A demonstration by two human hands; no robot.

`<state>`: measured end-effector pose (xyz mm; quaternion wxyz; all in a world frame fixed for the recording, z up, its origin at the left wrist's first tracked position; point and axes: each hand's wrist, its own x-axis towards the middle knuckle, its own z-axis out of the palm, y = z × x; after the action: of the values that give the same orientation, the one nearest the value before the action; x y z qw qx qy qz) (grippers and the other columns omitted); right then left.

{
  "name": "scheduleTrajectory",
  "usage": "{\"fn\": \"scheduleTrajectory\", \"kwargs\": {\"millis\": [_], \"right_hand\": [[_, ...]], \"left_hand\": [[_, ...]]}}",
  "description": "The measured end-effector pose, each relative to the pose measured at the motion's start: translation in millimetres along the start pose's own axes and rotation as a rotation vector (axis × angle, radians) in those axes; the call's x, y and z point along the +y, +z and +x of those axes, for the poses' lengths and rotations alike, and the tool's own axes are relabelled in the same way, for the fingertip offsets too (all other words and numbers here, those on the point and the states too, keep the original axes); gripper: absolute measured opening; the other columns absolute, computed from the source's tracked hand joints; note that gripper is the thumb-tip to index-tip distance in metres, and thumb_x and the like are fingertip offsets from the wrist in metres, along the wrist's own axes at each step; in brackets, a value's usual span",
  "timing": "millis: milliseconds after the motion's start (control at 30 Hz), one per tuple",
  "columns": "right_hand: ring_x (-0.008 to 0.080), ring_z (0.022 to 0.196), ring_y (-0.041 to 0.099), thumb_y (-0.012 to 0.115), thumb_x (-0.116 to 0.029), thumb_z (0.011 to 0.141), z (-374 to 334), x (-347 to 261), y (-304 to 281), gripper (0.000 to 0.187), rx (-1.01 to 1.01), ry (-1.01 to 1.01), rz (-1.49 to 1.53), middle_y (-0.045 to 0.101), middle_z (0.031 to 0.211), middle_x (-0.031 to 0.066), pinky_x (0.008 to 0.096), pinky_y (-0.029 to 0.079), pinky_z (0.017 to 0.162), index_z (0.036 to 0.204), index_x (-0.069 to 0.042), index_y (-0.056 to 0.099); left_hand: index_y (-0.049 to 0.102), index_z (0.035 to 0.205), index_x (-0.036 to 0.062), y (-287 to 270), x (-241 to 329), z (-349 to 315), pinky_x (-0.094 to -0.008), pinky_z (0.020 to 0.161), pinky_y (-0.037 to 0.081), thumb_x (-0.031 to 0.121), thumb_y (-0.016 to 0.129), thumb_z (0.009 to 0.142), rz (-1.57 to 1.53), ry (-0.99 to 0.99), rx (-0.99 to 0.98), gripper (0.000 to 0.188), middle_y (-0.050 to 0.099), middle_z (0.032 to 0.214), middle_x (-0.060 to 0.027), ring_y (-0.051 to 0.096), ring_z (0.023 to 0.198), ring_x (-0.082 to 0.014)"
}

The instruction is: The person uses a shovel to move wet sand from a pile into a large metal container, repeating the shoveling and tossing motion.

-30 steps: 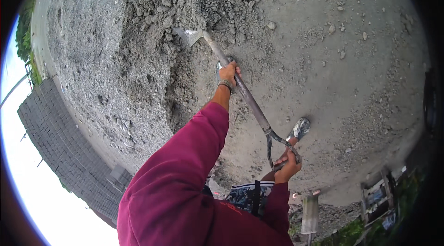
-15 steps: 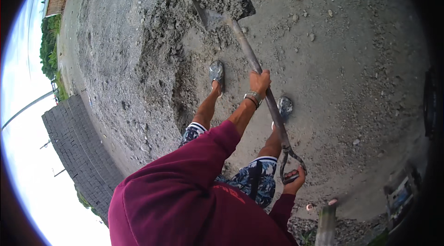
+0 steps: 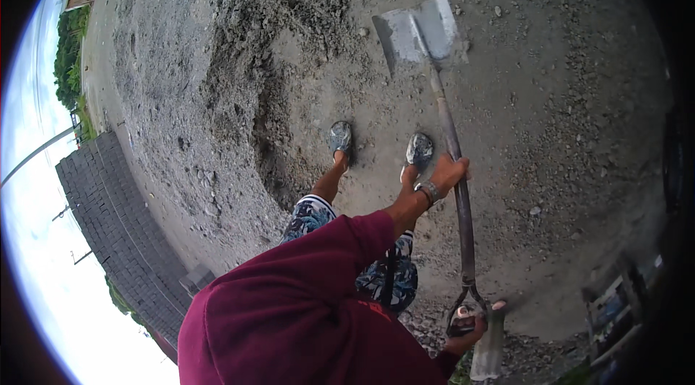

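My left hand (image 3: 449, 171), with a watch on its wrist, is wrapped round the middle of the shaft of a square-bladed shovel (image 3: 465, 233). Lower down, my right hand (image 3: 467, 334) is closed on the grip of its forked handle. The wide metal blade (image 3: 421, 32) rests on or just over the grey ground, to the right of a mound of dark, lumpy sand and gravel (image 3: 289, 9). Only a thin grey film shows on the blade. My two feet, in mottled grey shoes (image 3: 418, 152), stand between the mound and the shovel.
A broad bed of gravel (image 3: 174, 110) spreads to the left. Beyond it stands a stack of grey blocks (image 3: 119, 218). At the lower right are a pale post-like piece (image 3: 489, 352) and a wooden crate-like object (image 3: 615, 312). Small stones (image 3: 534, 210) dot the ground.
The shovel has swung from the mound to the right, and the heap of wet gravel on its blade is gone. Both hands moved right with it, and my right foot has shifted left.
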<state>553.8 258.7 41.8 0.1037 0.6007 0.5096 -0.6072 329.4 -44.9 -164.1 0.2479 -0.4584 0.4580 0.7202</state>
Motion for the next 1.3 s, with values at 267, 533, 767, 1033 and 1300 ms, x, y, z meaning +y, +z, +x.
{"fn": "scheduleTrajectory", "kwargs": {"millis": [267,533,767,1033,1300], "right_hand": [[0.0161,0.047,0.048,0.061,-0.021,0.09,23,31,194,0.015,-0.443,0.213,-0.004,0.048,0.059,-0.0002,0.0353,0.043,0.046,0.08,-0.014,0.053],[0.0166,0.042,0.045,0.063,-0.008,0.089,-19,109,406,0.018,-0.462,0.394,0.074,0.044,0.055,0.0014,0.0349,0.044,0.048,0.076,-0.008,0.051],[0.0179,0.046,0.049,0.06,-0.009,0.089,-74,94,418,0.011,-0.585,0.28,-0.017,0.046,0.058,0.0008,0.0364,0.048,0.051,0.088,-0.013,0.049],[0.017,0.042,0.047,0.06,-0.003,0.086,-107,72,518,0.018,-0.501,0.367,0.222,0.046,0.056,0.0016,0.0369,0.047,0.046,0.076,-0.01,0.047],[0.0177,0.043,0.049,0.06,0.001,0.085,-103,125,542,0.02,-0.588,0.315,0.111,0.049,0.054,0.0047,0.0375,0.047,0.048,0.071,-0.007,0.048]], "left_hand": [[0.056,0.09,-0.0015,-196,-33,79,-0.0366,0.055,0.055,0.014,0.062,0.082,-0.421,-0.068,0.403,0.019,0.06,0.068,-0.0103,0.062,0.059,-0.0222],[0.051,0.095,0.0032,-257,26,84,-0.0351,0.046,0.054,0.013,0.06,0.086,-0.709,0.049,0.281,0.016,0.058,0.069,-0.0094,0.059,0.055,-0.0194],[0.052,0.088,0.0079,-266,57,44,-0.0328,0.044,0.051,0.015,0.058,0.089,-0.657,-0.109,0.254,0.01,0.055,0.064,-0.0032,0.052,0.047,-0.0131],[0.05,0.086,0.0051,-293,152,53,-0.0342,0.044,0.05,0.011,0.052,0.09,-0.549,-0.192,0.339,0.007,0.055,0.065,-0.0055,0.051,0.047,-0.0144],[0.048,0.084,0.0053,-335,137,72,-0.0319,0.043,0.047,0.01,0.052,0.088,-0.587,-0.19,0.295,0.007,0.051,0.063,-0.0043,0.05,0.047,-0.0139]]}}
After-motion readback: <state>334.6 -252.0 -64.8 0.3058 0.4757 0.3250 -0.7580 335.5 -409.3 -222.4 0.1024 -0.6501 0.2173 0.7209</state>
